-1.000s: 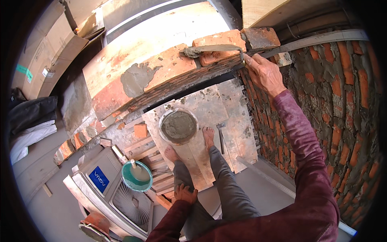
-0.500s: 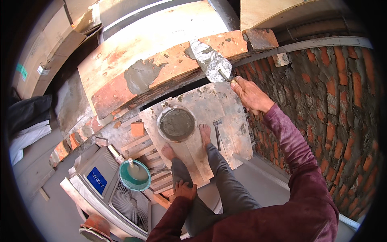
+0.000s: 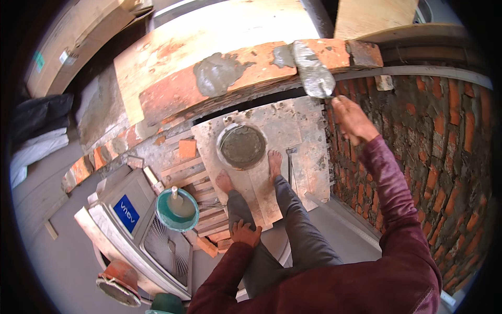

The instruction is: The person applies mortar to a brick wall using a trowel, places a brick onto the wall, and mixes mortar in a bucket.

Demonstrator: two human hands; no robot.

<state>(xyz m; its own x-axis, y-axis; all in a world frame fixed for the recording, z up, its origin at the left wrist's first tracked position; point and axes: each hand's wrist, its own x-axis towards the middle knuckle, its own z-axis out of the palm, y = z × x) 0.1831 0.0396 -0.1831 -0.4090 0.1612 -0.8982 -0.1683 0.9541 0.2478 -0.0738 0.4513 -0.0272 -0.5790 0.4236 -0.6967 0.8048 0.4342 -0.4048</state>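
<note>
The hands are well apart. The right hand (image 3: 355, 119), right of centre in the upper half of the frame, is closed around the handle of a trowel (image 3: 314, 70). The trowel's smeared grey blade slants up and left, its far end over the brick ledge (image 3: 261, 65) at the top centre and its near end past the ledge's front edge; whether the blade presses on the bricks is hard to tell from this angle. Just left of it is a small mortar dab (image 3: 283, 56), and farther left a larger mortar patch (image 3: 217, 76) spreads over the bricks. The left hand (image 3: 246, 234), low in the centre, rests on the person's left leg with fingers spread, holding nothing.

Near the middle of the frame, a round bucket (image 3: 219, 149) of grey mortar stands on pale boards (image 3: 308, 120), close to two bare feet (image 3: 275, 163). A hammer-like tool (image 3: 291, 170) lies to their right. At lower left, a teal bucket (image 3: 165, 203) sits by a fan unit (image 3: 166, 254), with a reddish bucket (image 3: 123, 275) below. A rough brick wall (image 3: 413, 152) fills the right side.
</note>
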